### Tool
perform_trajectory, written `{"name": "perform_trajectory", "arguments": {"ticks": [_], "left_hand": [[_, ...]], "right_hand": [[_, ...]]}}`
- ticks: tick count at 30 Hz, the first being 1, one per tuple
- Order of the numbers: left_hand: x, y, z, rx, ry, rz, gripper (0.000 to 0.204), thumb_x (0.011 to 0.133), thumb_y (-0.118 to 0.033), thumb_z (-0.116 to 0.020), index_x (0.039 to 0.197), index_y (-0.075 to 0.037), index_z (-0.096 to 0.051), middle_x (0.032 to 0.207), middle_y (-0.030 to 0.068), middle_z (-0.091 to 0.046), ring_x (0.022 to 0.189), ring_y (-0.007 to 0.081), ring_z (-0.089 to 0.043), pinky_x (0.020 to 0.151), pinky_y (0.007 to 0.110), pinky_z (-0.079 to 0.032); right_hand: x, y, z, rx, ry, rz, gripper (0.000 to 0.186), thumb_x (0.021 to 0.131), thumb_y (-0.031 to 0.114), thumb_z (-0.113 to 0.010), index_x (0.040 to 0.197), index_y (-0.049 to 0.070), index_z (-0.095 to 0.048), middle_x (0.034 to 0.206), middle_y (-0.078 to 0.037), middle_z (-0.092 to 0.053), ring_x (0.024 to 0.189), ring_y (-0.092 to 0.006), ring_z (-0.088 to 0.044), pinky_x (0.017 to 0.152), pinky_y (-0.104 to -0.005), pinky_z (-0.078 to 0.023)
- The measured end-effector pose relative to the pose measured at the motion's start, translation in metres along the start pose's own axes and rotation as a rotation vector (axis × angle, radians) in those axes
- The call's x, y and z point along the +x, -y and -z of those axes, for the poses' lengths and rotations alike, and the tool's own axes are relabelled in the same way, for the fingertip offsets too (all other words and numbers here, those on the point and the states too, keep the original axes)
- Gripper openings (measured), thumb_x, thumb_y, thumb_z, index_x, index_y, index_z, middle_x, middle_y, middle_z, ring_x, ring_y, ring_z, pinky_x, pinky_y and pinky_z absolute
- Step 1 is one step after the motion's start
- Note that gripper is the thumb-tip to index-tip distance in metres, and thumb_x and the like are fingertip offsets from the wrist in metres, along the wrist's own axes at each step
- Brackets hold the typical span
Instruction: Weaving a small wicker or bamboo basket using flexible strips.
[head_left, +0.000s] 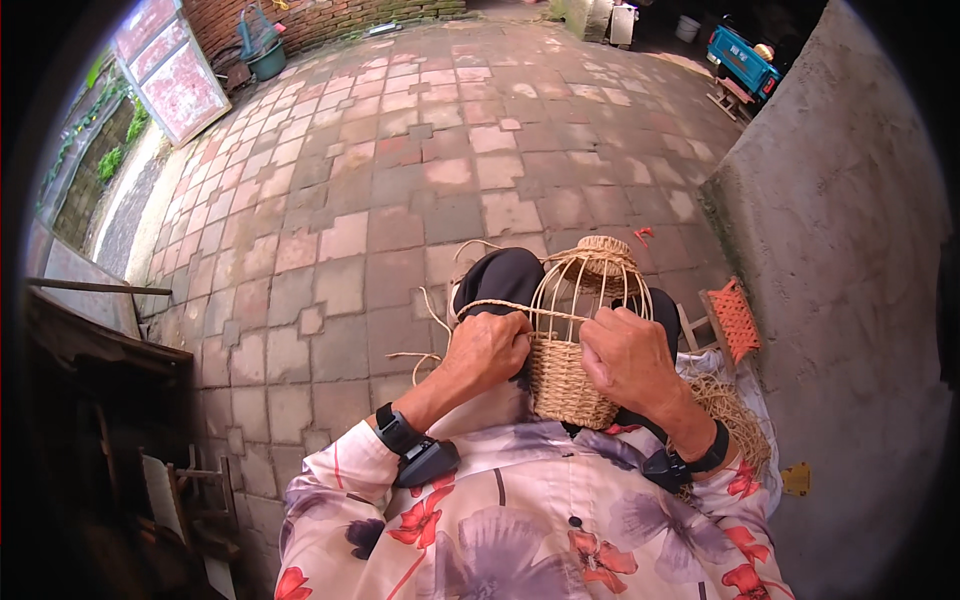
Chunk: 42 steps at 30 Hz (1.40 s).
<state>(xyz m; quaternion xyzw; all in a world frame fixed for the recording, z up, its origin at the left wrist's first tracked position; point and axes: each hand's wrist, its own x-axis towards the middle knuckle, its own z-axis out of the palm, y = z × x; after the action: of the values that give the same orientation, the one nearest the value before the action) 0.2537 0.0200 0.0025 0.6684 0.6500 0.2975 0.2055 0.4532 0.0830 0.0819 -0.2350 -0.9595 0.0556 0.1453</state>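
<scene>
A half-woven straw basket (565,388) rests in my lap, its lower wall densely woven and bare ribs (545,297) rising above. The ribs gather at a small woven round end (603,250) on the far side. My left hand (492,345) is closed at the basket's left side, beside a twisted straw cord (497,304) that loops over my dark-trousered knee (497,275); what its fingers grip is hidden. My right hand (628,355) is closed on the basket at the top edge of the weave, its fingertips partly hidden. Loose cord ends (415,355) trail off to the left.
A heap of loose straw strands (733,415) lies on white sheeting at my right, by a small seat with orange webbing (735,318). A grey wall (840,300) stands to the right. Dark wooden furniture (110,360) is at the left. Paving (340,230) stretches ahead.
</scene>
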Motion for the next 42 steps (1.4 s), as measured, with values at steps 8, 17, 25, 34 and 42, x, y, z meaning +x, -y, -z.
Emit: {"name": "perform_trajectory", "arguments": {"ticks": [8, 17, 25, 34, 42], "left_hand": [[0.018, 0.009, 0.001, -1.136, 0.439, 0.590, 0.016, 0.087, -0.016, -0.055, 0.094, -0.007, -0.066, 0.058, -0.0057, -0.043, 0.047, 0.0043, -0.035, 0.040, 0.021, -0.027], [0.023, 0.018, -0.008, -1.265, 0.560, 0.611, 0.008, 0.086, -0.013, -0.056, 0.078, -0.012, -0.056, 0.059, -0.0065, -0.041, 0.046, 0.0041, -0.033, 0.039, 0.020, -0.024], [0.008, 0.011, 0.008, -0.270, -0.106, 0.097, 0.017, 0.092, -0.016, -0.055, 0.102, -0.005, -0.063, 0.070, 0.0000, -0.061, 0.063, 0.0100, -0.057, 0.056, 0.023, -0.047], [0.007, -0.033, 0.010, -1.235, 0.162, 0.132, 0.019, 0.091, -0.017, -0.067, 0.100, -0.001, -0.061, 0.086, 0.0015, -0.063, 0.074, 0.0083, -0.061, 0.068, 0.024, -0.053], [0.008, -0.042, 0.009, -1.137, 0.196, 0.119, 0.018, 0.090, -0.017, -0.067, 0.099, -0.003, -0.062, 0.083, -0.0004, -0.063, 0.072, 0.0071, -0.060, 0.064, 0.023, -0.053]], "right_hand": [[-0.004, -0.001, 0.001, 0.023, -0.116, 0.025, 0.011, 0.074, 0.008, -0.064, 0.077, 0.005, -0.054, 0.073, -0.008, -0.050, 0.069, -0.0240, -0.055, 0.059, -0.0365, -0.046], [0.033, 0.023, -0.029, -0.211, 0.168, -0.017, 0.015, 0.075, 0.016, -0.065, 0.085, 0.006, -0.062, 0.077, -0.008, -0.059, 0.071, -0.0239, -0.063, 0.058, -0.0383, -0.049], [0.033, 0.015, -0.021, -0.045, 0.097, -0.073, 0.012, 0.083, 0.015, -0.062, 0.083, 0.004, -0.057, 0.077, -0.015, -0.062, 0.073, -0.0320, -0.064, 0.062, -0.0419, -0.049], [0.013, -0.001, 0.013, 0.887, -0.011, -0.371, 0.006, 0.088, 0.000, -0.059, 0.093, 0.000, -0.060, 0.079, -0.003, -0.062, 0.069, -0.0062, -0.057, 0.061, -0.0229, -0.048], [-0.008, -0.007, 0.011, 0.874, -0.092, -0.410, 0.011, 0.092, 0.009, -0.060, 0.087, -0.001, -0.059, 0.073, -0.001, -0.060, 0.062, -0.0051, -0.053, 0.054, -0.0224, -0.046]]}}
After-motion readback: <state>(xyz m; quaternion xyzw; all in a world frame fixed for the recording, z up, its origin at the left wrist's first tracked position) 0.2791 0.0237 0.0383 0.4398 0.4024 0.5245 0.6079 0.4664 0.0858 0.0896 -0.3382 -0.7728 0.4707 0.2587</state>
